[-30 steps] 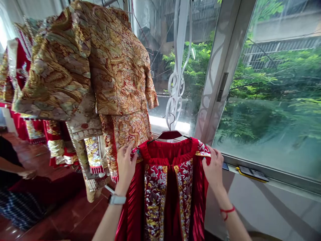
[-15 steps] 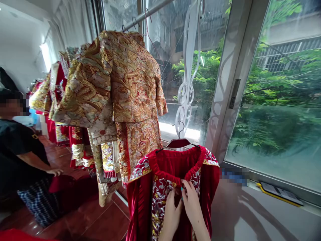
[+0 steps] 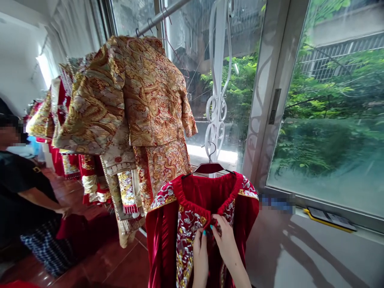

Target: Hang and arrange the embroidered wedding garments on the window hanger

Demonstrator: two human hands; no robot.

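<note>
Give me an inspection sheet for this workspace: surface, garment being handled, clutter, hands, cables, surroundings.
Surface: reddish tiled floor below; no worktop in view.
Garment: red garment with silver and gold embroidery, upright on a dark hanger.
Clutter: yellow-edged flat object on the window ledge.
Hands: left hand and right hand both at the front opening near the collar; grip on the cloth cannot be told.
Cables: nothing seen around the hands.
Surroundings: gold patterned outfits under a rail; white scrolled metalwork; window; another person's hand at the left.
</note>
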